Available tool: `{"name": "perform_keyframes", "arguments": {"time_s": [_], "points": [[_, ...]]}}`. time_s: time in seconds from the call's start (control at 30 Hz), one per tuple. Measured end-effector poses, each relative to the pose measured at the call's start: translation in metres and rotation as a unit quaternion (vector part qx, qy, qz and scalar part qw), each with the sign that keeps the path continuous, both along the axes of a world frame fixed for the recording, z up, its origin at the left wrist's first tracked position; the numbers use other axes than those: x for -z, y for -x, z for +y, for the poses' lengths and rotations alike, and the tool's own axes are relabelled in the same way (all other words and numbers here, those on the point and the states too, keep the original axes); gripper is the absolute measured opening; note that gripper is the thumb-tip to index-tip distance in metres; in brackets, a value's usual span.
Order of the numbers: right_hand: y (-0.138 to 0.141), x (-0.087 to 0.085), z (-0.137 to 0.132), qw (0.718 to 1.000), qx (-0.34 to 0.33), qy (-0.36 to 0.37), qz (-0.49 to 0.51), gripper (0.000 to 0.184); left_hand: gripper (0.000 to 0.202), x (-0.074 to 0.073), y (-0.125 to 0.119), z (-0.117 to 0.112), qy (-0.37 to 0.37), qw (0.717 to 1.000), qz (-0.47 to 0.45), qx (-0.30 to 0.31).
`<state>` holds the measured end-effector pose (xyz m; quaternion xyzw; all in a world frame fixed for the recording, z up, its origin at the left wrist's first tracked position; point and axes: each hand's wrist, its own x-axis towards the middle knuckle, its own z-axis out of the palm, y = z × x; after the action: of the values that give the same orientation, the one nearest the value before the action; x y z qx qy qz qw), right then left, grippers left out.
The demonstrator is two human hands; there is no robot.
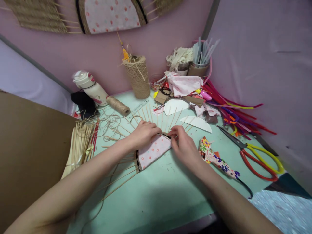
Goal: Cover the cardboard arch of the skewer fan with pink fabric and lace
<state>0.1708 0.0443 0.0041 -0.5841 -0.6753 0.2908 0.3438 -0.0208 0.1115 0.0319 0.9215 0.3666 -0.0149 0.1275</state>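
Observation:
A half-round fan piece covered in pink dotted fabric (153, 151) lies on the pale green table (161, 195), with thin wooden sticks (146, 114) fanning out from its edge. My left hand (143, 132) presses down on its upper rim, fingers curled over the sticks. My right hand (183, 143) pinches the rim on the right side, fingers together on something I cannot make out, perhaps twine.
A bundle of sticks (79, 146) and loose twine (109, 122) lie at left, by a brown board (29, 156). Twine spools (137, 76), a bottle (91, 87), white paper shapes (196, 123), pipe cleaners (234, 112), scissors (258, 157) and a floral-wrapped tool (219, 161) surround the work.

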Motion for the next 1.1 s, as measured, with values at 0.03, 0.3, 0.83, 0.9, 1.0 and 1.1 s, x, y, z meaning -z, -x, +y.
{"name": "perform_keyframes", "arguments": {"time_s": [0.03,0.3,0.83,0.9,1.0,1.1], "points": [[0.001,0.002,0.001,1.0,-0.013,0.01,0.005,0.027,0.023,0.002,0.0,-0.001,0.007,1.0,-0.011,-0.011],[0.004,0.011,-0.001,0.999,-0.039,0.018,-0.013,0.033,0.023,0.002,-0.003,-0.005,0.029,0.997,-0.038,-0.067],[0.001,0.01,-0.009,0.999,-0.044,0.007,0.026,0.033,0.029,0.01,-0.003,-0.012,0.069,0.991,-0.099,-0.064],[-0.002,0.008,-0.014,0.999,-0.042,-0.009,0.004,0.035,0.029,0.011,-0.002,-0.015,0.059,0.992,-0.094,-0.055],[-0.004,0.01,-0.024,0.996,-0.05,-0.046,-0.055,0.037,0.032,0.013,-0.001,-0.02,0.036,0.995,-0.084,-0.036],[-0.003,0.02,-0.035,0.987,-0.066,-0.097,-0.113,0.039,0.031,0.012,0.0,-0.025,0.029,0.997,-0.073,-0.023]]}}
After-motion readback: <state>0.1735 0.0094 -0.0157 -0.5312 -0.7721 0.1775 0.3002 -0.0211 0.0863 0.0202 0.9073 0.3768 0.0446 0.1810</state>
